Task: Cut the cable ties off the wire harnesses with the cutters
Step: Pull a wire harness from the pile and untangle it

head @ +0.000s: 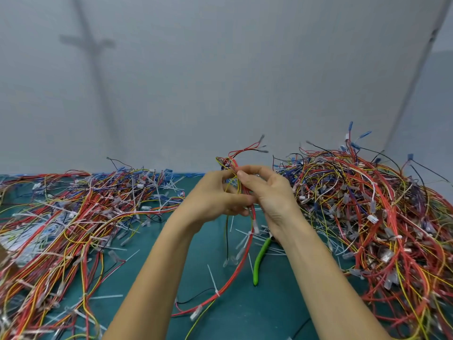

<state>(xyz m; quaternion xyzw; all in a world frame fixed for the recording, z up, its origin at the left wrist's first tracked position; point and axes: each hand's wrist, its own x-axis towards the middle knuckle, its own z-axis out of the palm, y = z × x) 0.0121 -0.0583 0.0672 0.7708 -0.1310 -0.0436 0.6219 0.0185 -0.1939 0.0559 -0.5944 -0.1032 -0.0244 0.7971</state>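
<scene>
Two heaps, left heap (pixel 73 217) and right heap (pixel 372 207), flank cutters (pixel 259 262) on mat (pixel 257 320).

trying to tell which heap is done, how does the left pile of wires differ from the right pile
The left pile lies low and spread out over the mat; the right pile is heaped clearly higher. Blue connectors stick up from the right pile's top; the left pile's top is fairly level. Both are tangles of red, yellow and blue wires.

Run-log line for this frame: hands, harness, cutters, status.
left hand: grips harness | right hand: pinches harness | cutters: below right wrist, over mat | status: not cutting
</scene>
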